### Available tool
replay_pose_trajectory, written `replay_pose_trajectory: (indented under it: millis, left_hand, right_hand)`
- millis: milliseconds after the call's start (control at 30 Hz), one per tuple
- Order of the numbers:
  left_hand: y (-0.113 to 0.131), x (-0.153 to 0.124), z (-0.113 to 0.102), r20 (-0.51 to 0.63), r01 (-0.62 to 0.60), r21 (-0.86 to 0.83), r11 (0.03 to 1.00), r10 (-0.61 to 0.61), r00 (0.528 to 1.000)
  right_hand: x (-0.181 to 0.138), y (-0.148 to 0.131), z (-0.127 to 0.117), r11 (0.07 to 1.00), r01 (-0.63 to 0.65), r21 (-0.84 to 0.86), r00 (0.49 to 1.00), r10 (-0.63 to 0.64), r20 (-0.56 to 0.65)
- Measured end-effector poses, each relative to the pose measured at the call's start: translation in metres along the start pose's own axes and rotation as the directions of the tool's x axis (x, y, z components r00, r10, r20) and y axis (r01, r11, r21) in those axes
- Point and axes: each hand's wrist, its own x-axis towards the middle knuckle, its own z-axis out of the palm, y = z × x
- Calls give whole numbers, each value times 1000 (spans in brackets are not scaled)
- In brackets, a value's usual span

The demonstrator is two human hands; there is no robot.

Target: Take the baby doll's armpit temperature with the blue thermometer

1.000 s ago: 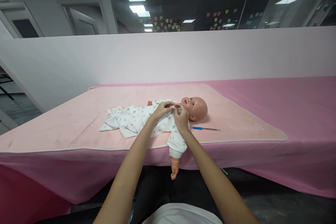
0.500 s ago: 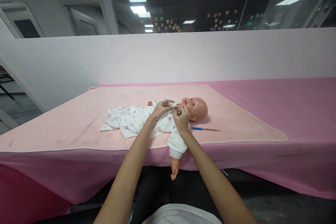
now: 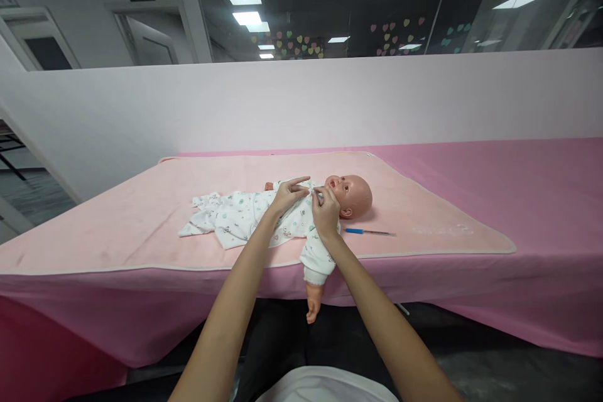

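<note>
A baby doll (image 3: 355,196) lies on its back, its bald head to the right and its feet end to the left. It wears a white printed baby outfit (image 3: 240,210). At the outfit's neckline, my left hand (image 3: 288,196) pinches the cloth between thumb and fingers, its index finger stretched out. Facing it, my right hand (image 3: 326,208) is closed in a pinch on the same neckline, just below the doll's chin. White cloth shows between my fingertips; any fastener there is too small to make out. One doll arm (image 3: 314,298) hangs over the table's front edge.
A thin tool with a blue handle (image 3: 354,231) lies right of my right wrist. Under the doll is a peach blanket (image 3: 155,226) on a pink tablecloth (image 3: 541,201). A white partition (image 3: 301,107) with glass above it stands behind the table.
My fingertips have drawn slightly apart at the neckline, and more white cloth shows between them. The doll and the blue-handled tool have stayed in place.
</note>
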Motion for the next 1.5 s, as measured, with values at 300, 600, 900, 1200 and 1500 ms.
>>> replay_pose_trajectory:
  millis: [300, 600, 900, 1200, 1500]
  left_hand:
    - [1, -3, 0, -7, 12, 40, 999, -11, 1000]
    - [9, -10, 0, 126, -53, 113, 992, 39, 991]
    - [1, -54, -20, -70, -184, 691, 699, 317, 946]
    - [-2, -62, -7, -154, -184, 798, 574, 489, 859]
    - [-1, -67, -5, -125, -127, 897, 424, 517, 847]
  right_hand:
    - [0, -4, -2, 1000, -2, 3, 1000, 2, -22]
    - [-1, -2, -3, 996, 37, -81, 999, -38, -3]
    - [-7, -31, 16, 843, 468, -266, 797, -273, 539]
    - [-11, -26, 14, 926, 248, -285, 932, -148, 332]
    - [-13, -31, 10, 893, 256, -369, 952, -168, 255]
